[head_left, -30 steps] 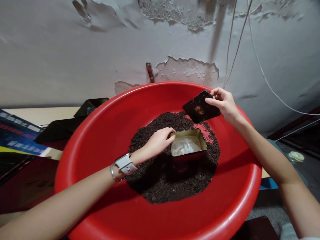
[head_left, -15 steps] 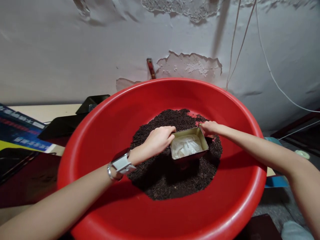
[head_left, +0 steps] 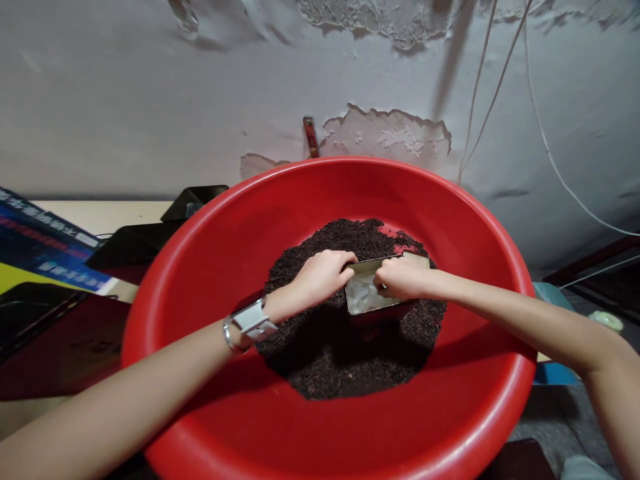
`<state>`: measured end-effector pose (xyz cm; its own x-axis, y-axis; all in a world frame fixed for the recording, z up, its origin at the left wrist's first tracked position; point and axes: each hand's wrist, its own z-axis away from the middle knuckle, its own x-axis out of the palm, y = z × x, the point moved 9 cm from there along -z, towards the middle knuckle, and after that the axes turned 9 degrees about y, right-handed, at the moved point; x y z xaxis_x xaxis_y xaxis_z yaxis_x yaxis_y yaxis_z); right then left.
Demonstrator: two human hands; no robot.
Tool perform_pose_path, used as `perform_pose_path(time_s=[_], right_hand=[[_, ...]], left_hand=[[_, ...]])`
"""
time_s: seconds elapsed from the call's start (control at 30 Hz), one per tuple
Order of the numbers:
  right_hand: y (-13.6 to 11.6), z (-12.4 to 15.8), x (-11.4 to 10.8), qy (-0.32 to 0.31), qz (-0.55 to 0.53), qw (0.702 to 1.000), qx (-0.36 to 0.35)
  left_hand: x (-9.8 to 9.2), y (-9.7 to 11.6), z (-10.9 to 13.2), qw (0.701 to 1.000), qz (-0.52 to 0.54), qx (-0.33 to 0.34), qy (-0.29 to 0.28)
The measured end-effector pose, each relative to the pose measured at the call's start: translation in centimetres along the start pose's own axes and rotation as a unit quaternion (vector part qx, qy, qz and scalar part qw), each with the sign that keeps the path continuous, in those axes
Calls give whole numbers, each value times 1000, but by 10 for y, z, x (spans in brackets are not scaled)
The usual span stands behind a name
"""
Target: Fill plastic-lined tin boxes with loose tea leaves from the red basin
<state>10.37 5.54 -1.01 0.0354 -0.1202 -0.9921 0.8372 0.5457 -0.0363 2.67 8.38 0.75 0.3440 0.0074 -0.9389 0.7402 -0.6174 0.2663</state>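
A rectangular metal tin [head_left: 365, 267] with a pale inside is held over the dark loose tea leaves [head_left: 340, 373] in a large red basin [head_left: 200, 280]. Its mouth tilts toward me. My left hand [head_left: 323, 272] grips the tin's left end, the thumb at the rim. Inside lies a crumpled, whitish translucent plastic bag [head_left: 359, 297]. My right hand [head_left: 403, 277] reaches over the tin's right side with curled fingers closed on the bag; the fingertips are partly hidden. A silvery watch and bracelet sit on my left wrist.
Black trays [head_left: 135, 243] and a blue printed box [head_left: 45, 240] lie left of the basin. Behind it rises a wall [head_left: 150, 100] with peeling paint. White cords [head_left: 493, 87] hang at the right. A dark red box [head_left: 523, 460] is at the lower right.
My right hand has moved left from the tin's right end into its mouth, onto the plastic bag. My left hand keeps its grip, and the view has shifted slightly.
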Motion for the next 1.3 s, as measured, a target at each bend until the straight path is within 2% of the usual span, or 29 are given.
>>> perform_pose_path(time_s=[0.07,0.1,0.17,0.23,0.27,0.33,0.37,0.4,0.47,0.53,0.57,0.63,0.67,0.7,0.73,0.77,0.8,0.83,0.9,0.93,0.97,1.0,1.07,1.13,1.2,1.3], right_hand=[[5,-1,-22,80,-123,989,8],[10,-1,-35,124,-204,971,16],[21,3,-54,187,-371,909,39],[28,5,-59,205,-503,838,55],[28,6,-59,203,-544,812,53],[23,7,-59,198,-571,796,34],[21,8,-59,202,-555,807,22],[19,10,-61,210,-516,830,7],[17,14,-64,222,-381,897,-13],[20,17,-63,198,-227,953,-12],[24,19,-63,182,-178,967,-5],[35,23,-70,177,-186,966,13],[41,24,-75,186,-235,954,21],[47,25,-79,199,-300,932,31],[53,26,-82,212,-366,905,44],[58,26,-83,219,-421,878,59],[63,26,-82,224,-457,857,75],[67,26,-82,236,-472,845,90],[70,31,-88,286,-436,847,107],[69,37,-96,330,-392,852,103],[65,46,-107,384,-338,855,87],[55,56,-119,435,-280,854,56],[25,73,-135,482,-190,854,-48],[-6,78,-132,436,-136,876,-158],[-22,72,-115,345,-75,912,-209],[-11,52,-83,225,50,962,-145]], left_hand=[[-11,6,1,998,34,6,55],[-18,10,2,995,45,7,90],[-28,19,6,990,59,5,126],[-24,29,10,992,77,11,103],[-21,34,11,992,88,18,85],[-18,37,12,992,102,19,71],[-18,35,11,992,106,9,73],[-20,31,9,991,112,-8,75],[-25,20,6,988,124,-51,72],[-32,9,5,987,120,-88,57],[-34,5,5,988,110,-99,41],[-41,-1,7,991,77,-111,27],[-49,-2,8,991,56,-106,54],[-62,1,9,989,34,-87,113],[-77,8,13,979,11,-48,196],[-92,22,21,957,-12,18,288],[-100,42,33,926,-34,110,360],[-101,63,46,891,-55,211,398],[-85,95,66,839,-105,368,388],[-75,103,69,831,-133,401,362],[-67,105,68,836,-159,401,339],[-63,103,64,850,-182,372,325],[-62,91,53,879,-214,291,310],[-63,77,44,900,-234,219,296],[-65,64,36,919,-233,163,274],[-64,41,25,958,-183,68,209]])
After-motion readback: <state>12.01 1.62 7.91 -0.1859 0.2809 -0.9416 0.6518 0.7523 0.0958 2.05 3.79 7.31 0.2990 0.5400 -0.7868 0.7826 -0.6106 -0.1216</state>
